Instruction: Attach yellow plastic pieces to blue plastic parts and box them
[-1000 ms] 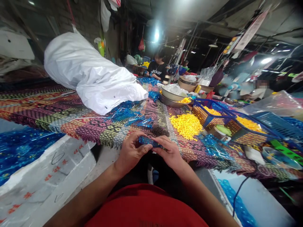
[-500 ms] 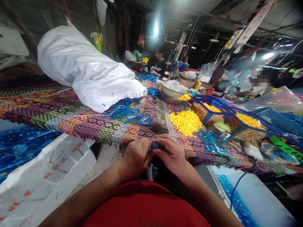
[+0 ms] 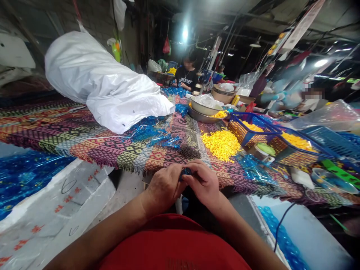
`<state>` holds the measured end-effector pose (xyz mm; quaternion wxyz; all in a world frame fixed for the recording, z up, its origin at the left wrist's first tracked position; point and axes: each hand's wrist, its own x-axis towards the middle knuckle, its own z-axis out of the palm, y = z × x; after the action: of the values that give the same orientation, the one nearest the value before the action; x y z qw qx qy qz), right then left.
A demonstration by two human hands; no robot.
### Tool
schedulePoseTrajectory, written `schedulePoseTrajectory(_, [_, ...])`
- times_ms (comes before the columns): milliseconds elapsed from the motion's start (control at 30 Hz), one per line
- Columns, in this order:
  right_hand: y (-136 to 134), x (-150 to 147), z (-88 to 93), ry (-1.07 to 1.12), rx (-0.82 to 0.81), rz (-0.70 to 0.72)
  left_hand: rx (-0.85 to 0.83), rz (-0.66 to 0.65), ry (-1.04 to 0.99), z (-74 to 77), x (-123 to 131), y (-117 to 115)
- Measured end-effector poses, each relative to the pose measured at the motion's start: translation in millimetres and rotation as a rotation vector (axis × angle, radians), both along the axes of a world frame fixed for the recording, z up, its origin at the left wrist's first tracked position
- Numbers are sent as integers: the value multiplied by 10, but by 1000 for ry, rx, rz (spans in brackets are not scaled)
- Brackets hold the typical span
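My left hand [image 3: 164,185] and my right hand [image 3: 203,181] meet just in front of my red shirt, at the near edge of a table under a patterned cloth [image 3: 92,144]. Both have fingers curled and pinch a small piece of blue cellophane [image 3: 185,172], which is mostly hidden between the fingertips. Just beyond them on the cloth lie a small dark pile of beads [image 3: 189,152], a heap of yellow pieces [image 3: 221,144] and loose blue cellophane wrappers [image 3: 157,135].
A big white sack [image 3: 104,84] lies on the table at left. Blue baskets of yellow pieces [image 3: 253,133], metal bowls [image 3: 204,112] and clear bags crowd the right side. White foam boxes [image 3: 56,210] stand low at left. Other people sit at the far end.
The blue cellophane piece, held stretched between my fingers a second ago, is now folded small and nearly hidden. My hands have drawn closer together and slightly toward me.
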<state>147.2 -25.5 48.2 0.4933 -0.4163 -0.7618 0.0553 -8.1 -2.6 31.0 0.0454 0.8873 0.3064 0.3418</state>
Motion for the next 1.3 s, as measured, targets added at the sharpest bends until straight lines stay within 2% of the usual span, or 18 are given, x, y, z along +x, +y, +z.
schedulePoseTrajectory(133, [-74,18,95,-53,7,5,24,-69,-17,82,0,-46])
schedulePoseTrajectory(233, [-108,-12,83,-72,13,5,32,-115,-33,63,-27,-45])
schedulePoseTrajectory(433, [-40,-38,-27,-16,-5,60,-1,-135,-7,13,-88,-8])
schedulePoseTrajectory(600, [-85,-2,70,-34,-71,75,-55,-147,4,87,-79,-51])
schedulePoseTrajectory(733, [-120,-45,74,-43,-66,32,-90,-164,17,76,-73,-56])
schedulePoseTrajectory(867, [-72,-54,-27,60,-145,57,-307,-205,-66,32,-109,-18])
schedulePoseTrajectory(1033, [-12,87,-124,465,-419,159,-824,-393,-280,58,-166,17])
schedulePoseTrajectory(1133, [-13,140,-157,570,-494,213,-1078,-442,-329,59,-171,6])
schedulePoseTrajectory(1233, [-37,132,-166,640,-546,250,-1230,-467,-323,35,-164,-16])
schedulePoseTrajectory(1300, [-53,112,-161,676,-568,259,-1272,-458,-324,25,-165,-27])
